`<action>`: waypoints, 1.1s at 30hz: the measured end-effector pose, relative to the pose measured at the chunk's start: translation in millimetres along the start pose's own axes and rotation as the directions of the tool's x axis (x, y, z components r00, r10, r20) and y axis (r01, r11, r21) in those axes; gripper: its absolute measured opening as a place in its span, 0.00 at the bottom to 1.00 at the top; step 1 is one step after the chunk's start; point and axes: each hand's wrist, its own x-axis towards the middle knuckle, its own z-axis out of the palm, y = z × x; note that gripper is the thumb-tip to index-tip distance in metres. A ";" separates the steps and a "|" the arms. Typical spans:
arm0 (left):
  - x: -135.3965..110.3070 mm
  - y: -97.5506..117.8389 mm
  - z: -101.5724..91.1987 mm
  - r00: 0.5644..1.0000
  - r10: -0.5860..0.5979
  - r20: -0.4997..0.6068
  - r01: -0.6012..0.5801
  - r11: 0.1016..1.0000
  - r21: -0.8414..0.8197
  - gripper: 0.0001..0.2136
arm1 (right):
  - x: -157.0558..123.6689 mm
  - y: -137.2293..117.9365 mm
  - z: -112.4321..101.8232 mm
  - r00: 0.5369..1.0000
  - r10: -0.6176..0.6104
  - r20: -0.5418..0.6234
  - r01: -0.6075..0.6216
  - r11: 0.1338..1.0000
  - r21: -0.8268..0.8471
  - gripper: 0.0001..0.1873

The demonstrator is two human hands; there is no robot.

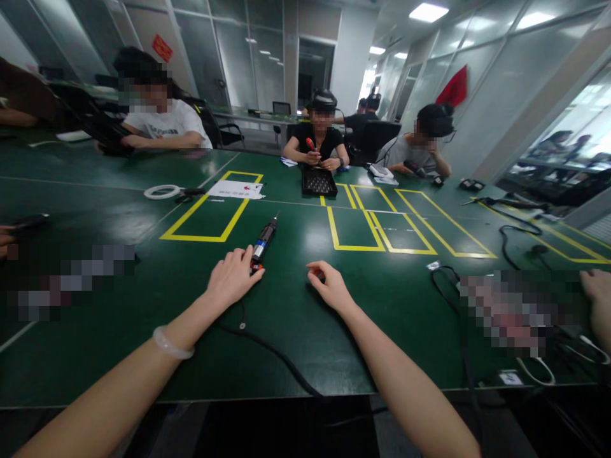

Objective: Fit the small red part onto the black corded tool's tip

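On the green table lies an electric screwdriver (265, 240), dark with a blue and white band, its bit pointing away from me. My left hand (233, 277) is closed on its near end, with the thumb to the right and the fingers over the body; part of the handle is hidden beneath them. A black cord (281, 357) runs from below that hand towards the near table edge. My right hand (333, 286) rests just above or on the table, to the right of the screwdriver. Its fingers are loosely bent, apart from the thumb, with nothing visible in them.
Yellow tape rectangles (193, 239) mark the green table (191, 356). White papers (233, 189) and a white cable coil (162, 191) lie at the far left. Opposite, a person holds a red-handled tool over a black tray (319, 184). Cables (510, 238) and another person's hand (596, 296) are on the right.
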 end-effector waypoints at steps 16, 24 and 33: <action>23.6 -132.9 4.6 0.970 -0.243 0.018 0.241 0.968 0.075 0.29 | -0.2 -3.7 -0.1 0.998 -0.005 0.067 0.009 0.998 -0.065 0.06; 3.6 -113.5 1.6 0.974 -0.154 -0.169 0.178 0.974 0.141 0.21 | 0.0 -6.5 -1.4 0.997 -0.007 0.071 0.012 0.997 -0.073 0.06; 22.1 -118.7 -17.4 0.940 -0.340 0.018 0.339 0.940 0.049 0.23 | -0.4 -6.5 -0.1 0.997 -0.019 0.071 0.025 0.996 -0.084 0.07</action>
